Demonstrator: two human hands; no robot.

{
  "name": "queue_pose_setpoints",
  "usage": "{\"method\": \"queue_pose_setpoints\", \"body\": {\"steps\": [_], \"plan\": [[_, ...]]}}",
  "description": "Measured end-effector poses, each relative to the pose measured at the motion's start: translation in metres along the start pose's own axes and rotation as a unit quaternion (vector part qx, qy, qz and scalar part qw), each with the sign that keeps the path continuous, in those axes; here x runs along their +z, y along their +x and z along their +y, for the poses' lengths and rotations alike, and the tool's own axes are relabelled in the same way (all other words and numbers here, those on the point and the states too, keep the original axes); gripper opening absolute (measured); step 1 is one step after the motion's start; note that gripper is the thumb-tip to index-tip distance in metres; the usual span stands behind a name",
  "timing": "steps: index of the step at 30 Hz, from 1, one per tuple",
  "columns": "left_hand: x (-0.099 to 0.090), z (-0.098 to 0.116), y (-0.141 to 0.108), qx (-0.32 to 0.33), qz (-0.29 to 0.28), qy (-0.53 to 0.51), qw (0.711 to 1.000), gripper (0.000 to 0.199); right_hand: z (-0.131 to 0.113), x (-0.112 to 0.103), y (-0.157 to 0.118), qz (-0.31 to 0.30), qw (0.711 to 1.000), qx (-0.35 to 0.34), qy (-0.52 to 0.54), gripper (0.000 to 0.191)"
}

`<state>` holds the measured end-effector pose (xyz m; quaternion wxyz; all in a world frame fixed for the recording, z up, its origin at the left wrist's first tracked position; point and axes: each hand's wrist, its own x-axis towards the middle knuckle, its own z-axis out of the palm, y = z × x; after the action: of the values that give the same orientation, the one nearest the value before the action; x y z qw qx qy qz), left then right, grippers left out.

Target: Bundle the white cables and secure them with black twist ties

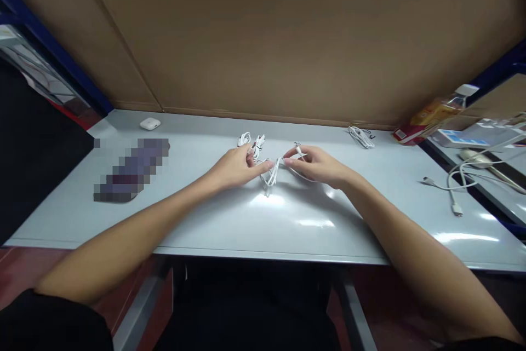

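From the head-worn camera, the person sits at a pale grey bench point(230, 225) with both bare forearms reaching towards its middle; the left hand point(234, 167) and right hand point(314, 166) face each other just above the surface, with a white cable point(271, 174) between them; the cable is twisted into narrow loops, and its slack hangs down to the bench or very close to it; the fingers point(250, 149) of the left hand are drawn together on the strands near the loops, though the small scale makes the exact grip hard to read; those of the right hand are pinched together on another stretch of the same cable, close to a small white plug point(298, 149); just beyond the hands, towards the far edge, lies a small white coil of cable point(245, 140); further right, near the far edge, sits another white coiled cable point(361, 137); at the far left rests a white earbud case point(150, 124), and nearer is a pixelated, unreadable object point(131, 170); a brown cardboard panel point(287, 39) stands along the far edge; at the far right corner lies a red and yellow packet point(427, 121); on a separate surface point(501, 167) to the right lies a loose white cable point(454, 186) with a computer mouse point(472, 157) beside it.
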<state>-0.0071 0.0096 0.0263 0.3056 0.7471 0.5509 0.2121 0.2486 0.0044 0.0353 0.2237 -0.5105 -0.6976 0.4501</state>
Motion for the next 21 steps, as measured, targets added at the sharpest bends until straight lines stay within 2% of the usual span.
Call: {"method": "queue_pose_setpoints", "body": {"steps": [3, 6, 13, 21], "plan": [[0.009, 0.000, -0.002, 0.007, -0.002, 0.004, 1.000, 0.043, -0.004, 0.023, -0.001, 0.063, 0.995, -0.018, -0.073, 0.051], [0.013, 0.000, -0.001, 0.013, -0.005, -0.016, 1.000, 0.036, -0.005, 0.037, -0.002, 0.076, 0.991, -0.044, -0.101, 0.055], [0.016, -0.001, -0.001, 0.027, 0.006, -0.046, 0.999, 0.035, -0.005, 0.038, -0.004, 0.015, 0.979, -0.082, -0.187, 0.053], [0.012, 0.000, -0.003, 0.038, -0.028, -0.026, 0.999, 0.049, -0.006, 0.024, -0.006, -0.070, 0.983, -0.117, -0.123, 0.063]]}}
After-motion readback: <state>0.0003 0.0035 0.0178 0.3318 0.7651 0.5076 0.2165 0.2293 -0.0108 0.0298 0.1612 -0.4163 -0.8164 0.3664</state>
